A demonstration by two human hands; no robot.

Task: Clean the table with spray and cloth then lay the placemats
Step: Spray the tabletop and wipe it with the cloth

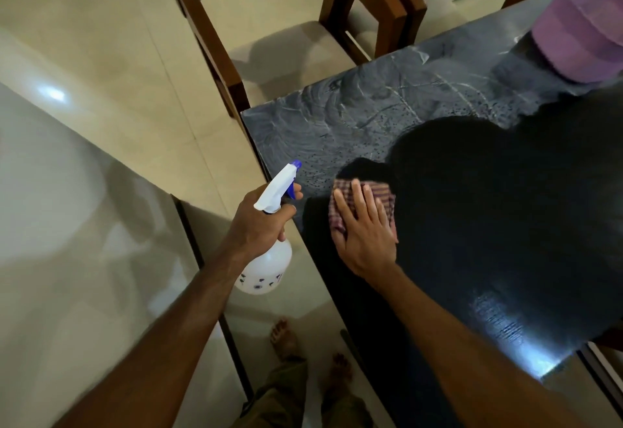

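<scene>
Checked cloth (362, 206) — one; one bottle (269, 252)

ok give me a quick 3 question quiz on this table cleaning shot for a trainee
1. True or false: the left hand grips the spray bottle.
2. What lies under the right hand? A) sponge B) checked cloth C) placemat
3. Fill in: the purple container stands on the far part of the ____.

Key: 1 true. 2 B, fingers flat on it. 3 table, its top streaked and wet there.
</scene>
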